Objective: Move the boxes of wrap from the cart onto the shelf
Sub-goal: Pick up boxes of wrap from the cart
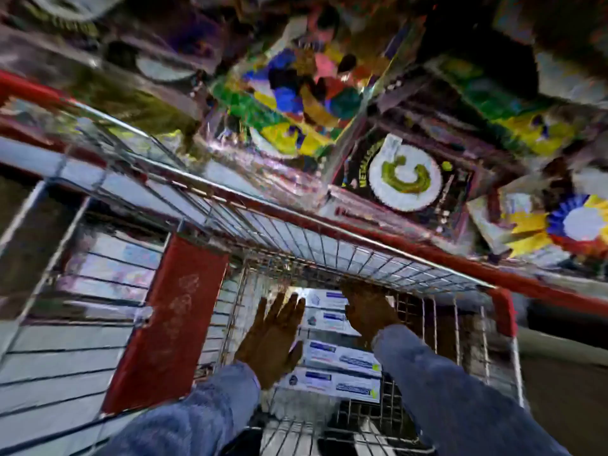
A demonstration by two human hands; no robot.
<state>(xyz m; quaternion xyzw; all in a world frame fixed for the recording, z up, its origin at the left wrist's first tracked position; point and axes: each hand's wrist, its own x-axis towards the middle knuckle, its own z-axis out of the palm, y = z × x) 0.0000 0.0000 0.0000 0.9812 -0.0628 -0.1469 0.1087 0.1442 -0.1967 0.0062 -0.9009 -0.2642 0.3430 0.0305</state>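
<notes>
Reaching down into a red-framed wire shopping cart (378, 258), toward a stack of long white cardboard boxes of wrap with blue labels (342, 360) lying flat on the cart floor near 6 o'clock. Risk first: gripping only the ends of several stacked boxes, so a middle one may slide out and drop back through the hold; caused by smooth cardboard and uneven pressure from the two sides. Also a chance of knuckles or sleeves catching on the wire wall at 12 o'clock on the lift, since the boxes sit deep and close to it. Picture heavily blurred, so contact hard to confirm.

Left hand (273, 337) at 9 o'clock of the stack: fully spread, fingers straight, palm turned toward the box ends, holding nothing, at or just beside the stack. Right hand (368, 311) at 2 o'clock of the stack: fingers curled downward over the far boxes, seemingly touching them, grip not clearly closed. Crowded shelf of colourful packaged goods (394, 153) waiting beyond the cart at 12 o'clock.
</notes>
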